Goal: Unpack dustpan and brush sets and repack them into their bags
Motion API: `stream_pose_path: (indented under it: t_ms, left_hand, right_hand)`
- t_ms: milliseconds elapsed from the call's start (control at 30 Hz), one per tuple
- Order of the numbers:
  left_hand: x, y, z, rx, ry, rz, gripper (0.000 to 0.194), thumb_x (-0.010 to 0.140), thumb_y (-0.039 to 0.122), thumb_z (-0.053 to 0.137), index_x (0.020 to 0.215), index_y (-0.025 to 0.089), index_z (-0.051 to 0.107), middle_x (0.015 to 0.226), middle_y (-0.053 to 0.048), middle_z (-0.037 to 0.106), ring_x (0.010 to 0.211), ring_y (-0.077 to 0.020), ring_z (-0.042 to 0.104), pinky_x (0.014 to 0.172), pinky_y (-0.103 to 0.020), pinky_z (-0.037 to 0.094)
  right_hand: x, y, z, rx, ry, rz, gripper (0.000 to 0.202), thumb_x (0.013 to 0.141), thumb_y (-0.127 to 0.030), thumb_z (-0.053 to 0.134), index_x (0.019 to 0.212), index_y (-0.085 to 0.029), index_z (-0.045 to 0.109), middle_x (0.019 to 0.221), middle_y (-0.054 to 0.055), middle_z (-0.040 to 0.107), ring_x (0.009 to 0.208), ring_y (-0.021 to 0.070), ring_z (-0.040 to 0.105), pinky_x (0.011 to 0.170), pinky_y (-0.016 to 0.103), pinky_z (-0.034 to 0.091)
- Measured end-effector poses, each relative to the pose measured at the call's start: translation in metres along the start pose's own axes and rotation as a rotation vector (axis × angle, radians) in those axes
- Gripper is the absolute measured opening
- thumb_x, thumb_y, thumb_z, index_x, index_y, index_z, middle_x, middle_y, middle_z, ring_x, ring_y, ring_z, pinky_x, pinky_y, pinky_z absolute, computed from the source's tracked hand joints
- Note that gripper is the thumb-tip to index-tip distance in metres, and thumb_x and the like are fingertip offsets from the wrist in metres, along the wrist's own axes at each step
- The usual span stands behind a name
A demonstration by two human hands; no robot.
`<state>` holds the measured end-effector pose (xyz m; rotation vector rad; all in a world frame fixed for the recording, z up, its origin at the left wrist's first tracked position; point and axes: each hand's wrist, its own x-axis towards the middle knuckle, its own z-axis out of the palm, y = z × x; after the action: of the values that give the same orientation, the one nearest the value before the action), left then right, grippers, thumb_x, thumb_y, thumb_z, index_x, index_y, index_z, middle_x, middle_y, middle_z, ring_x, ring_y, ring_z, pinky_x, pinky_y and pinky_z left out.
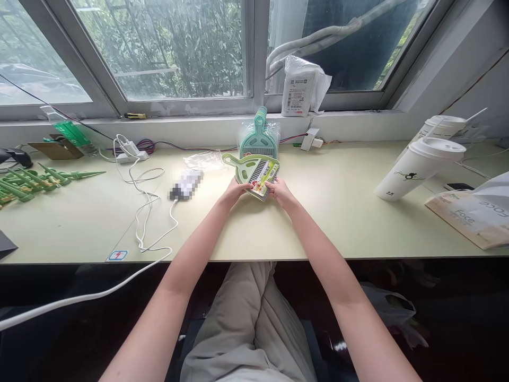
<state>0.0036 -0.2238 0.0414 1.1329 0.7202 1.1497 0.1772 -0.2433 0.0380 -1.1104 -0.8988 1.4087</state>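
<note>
Both hands grip a small green dustpan (244, 168) with a dark-bristled brush and a printed label (267, 178) on its face. My left hand (235, 192) is closed on its lower left edge. On the right edge, over the label, my right hand (279, 191) is closed too. The dustpan is tilted, its looped handle pointing up and left. Just behind it, against the wall, stands a stack of teal dustpans (259, 139) partly wrapped in clear plastic. The held dustpan overlaps the lower part of that stack.
A phone (186, 184) on a white cable (149, 212) lies left, near a clear plastic wrapper (203, 160). Green plastic pieces (35, 183) lie far left. At right are two lidded cups (417, 164) and a paper bag (469, 212). A wrapped box (300, 90) stands on the sill.
</note>
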Motion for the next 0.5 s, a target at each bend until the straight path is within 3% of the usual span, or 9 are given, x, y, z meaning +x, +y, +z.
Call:
stream_pose_path:
  t_ms: [167, 267, 333, 367, 433, 500]
  left_hand:
    - [0.004, -0.006, -0.004, 0.039, 0.019, -0.012, 0.067, 0.051, 0.006, 0.077, 0.114, 0.017, 0.057, 0.111, -0.009, 0.068, 0.101, -0.0251, 0.065, 0.084, -0.036, 0.054]
    - [0.005, -0.009, -0.009, 0.06, 0.037, -0.013, 0.068, 0.049, 0.005, 0.077, 0.113, 0.017, 0.057, 0.112, -0.01, 0.067, 0.105, -0.027, 0.064, 0.085, -0.037, 0.054]
    - [0.006, -0.01, -0.012, 0.049, 0.023, -0.012, 0.071, 0.048, 0.005, 0.076, 0.115, 0.018, 0.056, 0.116, -0.011, 0.066, 0.109, -0.0288, 0.063, 0.085, -0.038, 0.054]
    - [0.007, -0.011, -0.014, 0.041, 0.01, -0.017, 0.072, 0.049, 0.005, 0.076, 0.117, 0.018, 0.055, 0.118, -0.011, 0.066, 0.111, -0.0298, 0.062, 0.086, -0.039, 0.054]
    - [0.009, -0.013, -0.018, 0.032, -0.011, -0.023, 0.075, 0.049, 0.005, 0.076, 0.12, 0.018, 0.054, 0.12, -0.013, 0.065, 0.113, -0.0312, 0.06, 0.088, -0.041, 0.054]
    - [0.012, -0.015, -0.022, 0.027, -0.026, -0.017, 0.077, 0.049, 0.004, 0.075, 0.122, 0.019, 0.053, 0.122, -0.013, 0.064, 0.115, -0.0316, 0.06, 0.091, -0.042, 0.053]
  right_hand:
    - [-0.003, -0.01, 0.002, -0.103, 0.003, 0.047, 0.03, 0.082, -0.016, 0.059, 0.111, -0.018, 0.053, 0.116, 0.012, 0.067, 0.091, 0.0196, 0.071, 0.085, 0.039, 0.059]
    - [-0.02, -0.024, 0.002, -0.265, 0.269, -0.115, 0.046, 0.086, -0.028, 0.049, 0.131, -0.023, 0.042, 0.138, 0.013, 0.053, 0.12, 0.022, 0.06, 0.094, 0.042, 0.055]
    - [-0.053, -0.024, 0.0, -0.384, 0.521, -0.366, 0.054, 0.087, -0.031, 0.037, 0.141, -0.026, 0.032, 0.15, 0.013, 0.04, 0.132, 0.0219, 0.049, 0.102, 0.046, 0.05]
    - [-0.078, -0.019, -0.002, -0.446, 0.555, -0.481, 0.057, 0.087, -0.034, 0.033, 0.143, -0.027, 0.03, 0.151, 0.013, 0.038, 0.134, 0.0231, 0.047, 0.102, 0.049, 0.049]
    - [-0.139, 0.006, -0.008, -0.549, 0.542, -0.545, 0.057, 0.084, -0.046, 0.034, 0.14, -0.037, 0.04, 0.143, 0.011, 0.049, 0.13, 0.0275, 0.051, 0.098, 0.055, 0.051]
    - [-0.203, 0.044, -0.014, -0.625, 0.471, -0.469, 0.05, 0.073, -0.056, 0.047, 0.123, -0.061, 0.05, 0.127, 0.004, 0.061, 0.115, 0.0294, 0.062, 0.079, 0.053, 0.059]
